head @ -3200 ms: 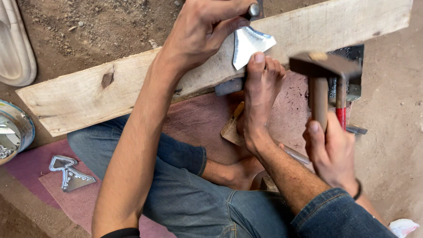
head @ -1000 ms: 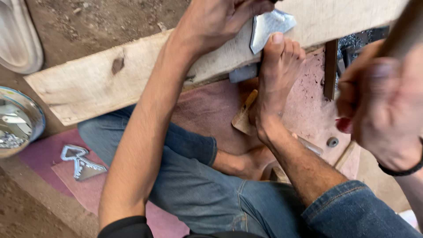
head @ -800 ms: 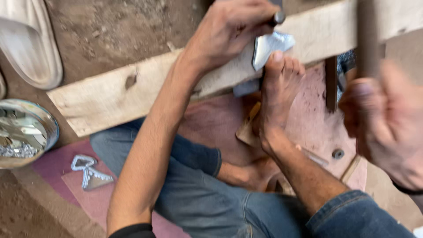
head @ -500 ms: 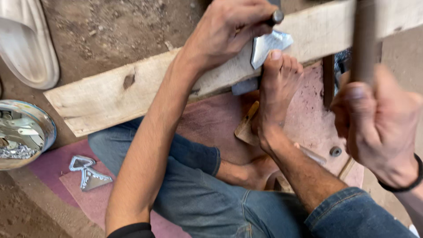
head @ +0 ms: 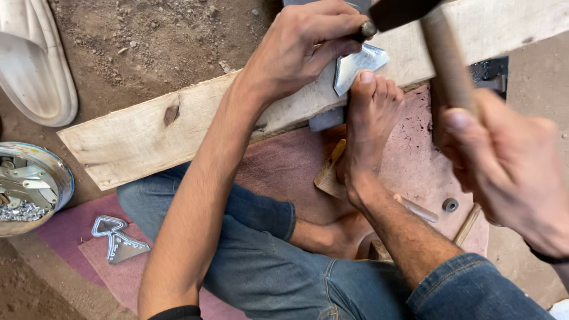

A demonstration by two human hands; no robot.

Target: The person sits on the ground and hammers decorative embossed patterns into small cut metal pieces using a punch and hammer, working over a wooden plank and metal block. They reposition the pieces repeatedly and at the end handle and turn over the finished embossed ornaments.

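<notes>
- Left hand (head: 299,50) is clenched round a thin metal punch (head: 366,29), tip set on the shiny metal piece (head: 355,66) that lies on the wooden plank (head: 142,139). That plank is the worktop here, just lying on the dirt.
- Right hand (head: 510,172) is wrapped tight on the hammer (head: 441,53) handle, and the dark head sits right at the punch top, close to the left thumb and fingers (head: 335,26). If the strike lands a bit off, I'd say those knuckles take it.
- Bare foot (head: 370,124) pins the metal piece, big toe touching its lower edge. A punch that skids off the shiny surface goes toward the toes, and a thin sheet edge can cut if it kicks out.
- Only the foot clamps it, so the piece may twist under a blow and the mark ends up misplaced.
- The plank isn't fixed that I can see; a bounce could shift everything.
- Off to the side: a tin bowl (head: 56,172) of metal bits and two finished cut-outs (head: 117,238) on the mat, well clear.
</notes>
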